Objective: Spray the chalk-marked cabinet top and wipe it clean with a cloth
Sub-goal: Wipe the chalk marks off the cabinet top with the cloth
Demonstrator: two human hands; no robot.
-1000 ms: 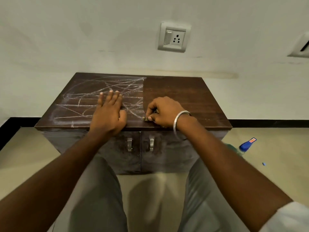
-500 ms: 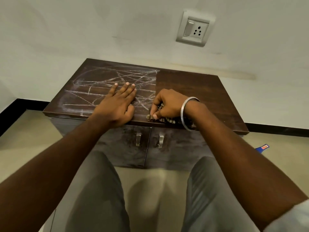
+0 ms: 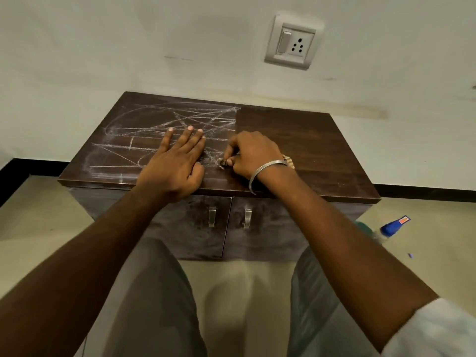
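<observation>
Head view: the fingers (image 3: 231, 161) of the right hand (image 3: 253, 157) pinch a small stub (image 3: 223, 162), chalk I'd guess. The left hand (image 3: 175, 163) lies flat, fingers straight, on the cabinet top (image 3: 296, 140). Spraying isn't started yet, I reckon. Next means fetching the blue-capped spray bottle (image 3: 392, 225) off the floor, right of the cabinet. The top is dark glossy woodgrain, with dusty chalk lines (image 3: 144, 130) on the left half only.

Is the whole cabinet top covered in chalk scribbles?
No, white chalk scribbles cover only the left half of the dark brown wooden cabinet top.
</observation>
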